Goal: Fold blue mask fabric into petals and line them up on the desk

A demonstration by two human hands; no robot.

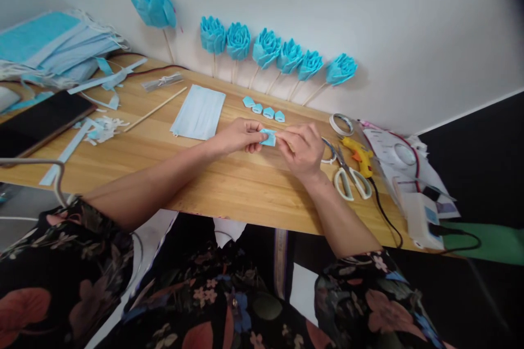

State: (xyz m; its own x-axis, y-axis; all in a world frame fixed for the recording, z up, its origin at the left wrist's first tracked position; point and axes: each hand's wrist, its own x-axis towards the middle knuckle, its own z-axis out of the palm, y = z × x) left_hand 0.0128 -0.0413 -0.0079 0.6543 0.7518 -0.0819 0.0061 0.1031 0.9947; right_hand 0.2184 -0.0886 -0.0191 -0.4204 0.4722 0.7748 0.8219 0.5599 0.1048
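Observation:
A small piece of light blue mask fabric (269, 138) is held over the table between my two hands. My left hand (241, 135) is closed, pinching its left edge between thumb and fingers. On the other side, my right hand (302, 147) is closed with the fingertips pinching the right edge. Just beyond lie several small folded blue petals (268, 113) in a row. To the left of my left hand a pale blue face mask (199, 112) lies flat. Blue fabric roses on sticks (267, 48) lean against the wall behind.
Scissors (351, 174), a yellow glue gun (360, 156) and a tape roll (341, 124) lie to the right, near a white power box (423, 223). At left are a mask stack (53, 43), a dark phone (36, 125), fabric scraps (104, 128) and a wooden stick (155, 109).

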